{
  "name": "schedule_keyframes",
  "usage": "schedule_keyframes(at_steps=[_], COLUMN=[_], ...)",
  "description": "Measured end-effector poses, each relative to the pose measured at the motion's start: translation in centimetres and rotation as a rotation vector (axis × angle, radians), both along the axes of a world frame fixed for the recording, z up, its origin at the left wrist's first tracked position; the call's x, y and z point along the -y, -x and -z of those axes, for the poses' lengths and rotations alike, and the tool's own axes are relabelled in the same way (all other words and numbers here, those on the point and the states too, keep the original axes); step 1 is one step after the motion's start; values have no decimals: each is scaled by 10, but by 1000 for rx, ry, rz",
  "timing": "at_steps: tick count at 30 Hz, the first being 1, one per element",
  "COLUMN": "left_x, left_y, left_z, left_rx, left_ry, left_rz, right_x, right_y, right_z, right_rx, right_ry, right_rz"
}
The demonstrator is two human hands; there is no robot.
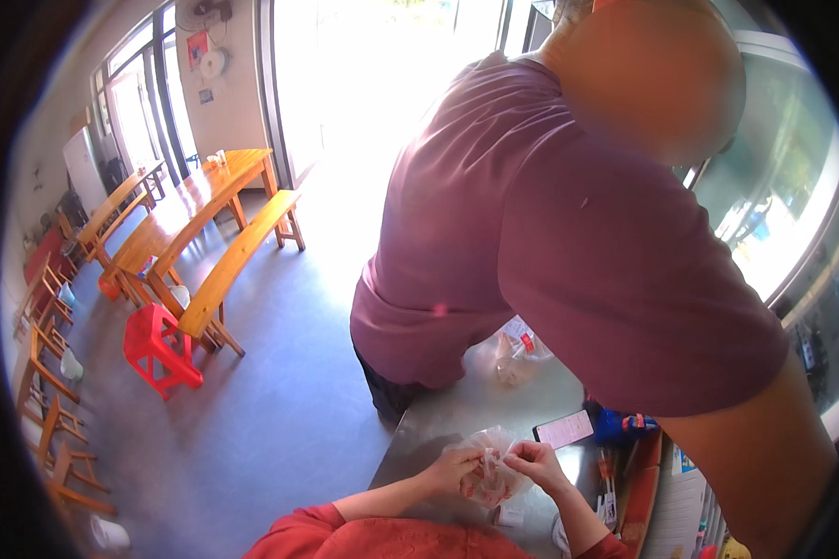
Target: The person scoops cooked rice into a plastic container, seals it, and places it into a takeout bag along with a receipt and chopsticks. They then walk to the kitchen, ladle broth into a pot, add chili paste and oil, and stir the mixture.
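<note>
A translucent plastic bag (493,485) with red printing rests on the metal counter (426,437) before me. My left hand (454,469) grips its gathered top from the left. On the right, the fingertips of my right hand (537,465) pinch the bag's edge close to the knot or handles. What is inside the bag cannot be made out. Just beyond my right hand lies a smartphone (563,429) with its screen lit. A small white roll or labelled item (509,516) sits below the bag. Farther back, a second plastic bag (521,353) bears a white paper slip.
A person in a maroon shirt (531,230) leans across the counter's far side, an arm reaching down at right. A blue item (619,426) and a reddish ledge (640,496) border the right. Beyond, left, stand a red plastic stool (157,346), a wooden bench (241,262) and tables.
</note>
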State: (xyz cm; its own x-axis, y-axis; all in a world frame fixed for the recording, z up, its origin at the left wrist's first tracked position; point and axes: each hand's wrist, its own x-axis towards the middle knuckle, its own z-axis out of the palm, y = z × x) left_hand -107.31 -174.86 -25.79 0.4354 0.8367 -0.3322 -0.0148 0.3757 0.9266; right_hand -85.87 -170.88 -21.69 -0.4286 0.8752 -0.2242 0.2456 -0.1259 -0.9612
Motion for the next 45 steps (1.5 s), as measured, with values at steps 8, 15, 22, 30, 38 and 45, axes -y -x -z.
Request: schedule_keyframes(at_steps=[8, 15, 22, 30, 38, 45], left_x=[-6, -12, -26, -41, -9, 61], left_y=[-14, 0, 13, 19, 11, 4], left_z=[-12, -18, -27, -18, -45, -44], left_rx=[146, 150, 282, 184, 105, -71], left_ry=[40, 109, 307, 361, 52, 220], left_rz=[-134, -6, 165, 47, -224, 379], right_x=[10, 25, 13, 27, 105, 140], right_y=[7, 16, 6, -4, -58, -44], right_z=[-17, 1, 7, -11, 39, 106], right_rx=[219, 246, -41, 475, 536, 345], right_ry=[-293, -488, 86, -885, -299, -68], right_rz=[-125, -16, -38, -259, 556, 561])
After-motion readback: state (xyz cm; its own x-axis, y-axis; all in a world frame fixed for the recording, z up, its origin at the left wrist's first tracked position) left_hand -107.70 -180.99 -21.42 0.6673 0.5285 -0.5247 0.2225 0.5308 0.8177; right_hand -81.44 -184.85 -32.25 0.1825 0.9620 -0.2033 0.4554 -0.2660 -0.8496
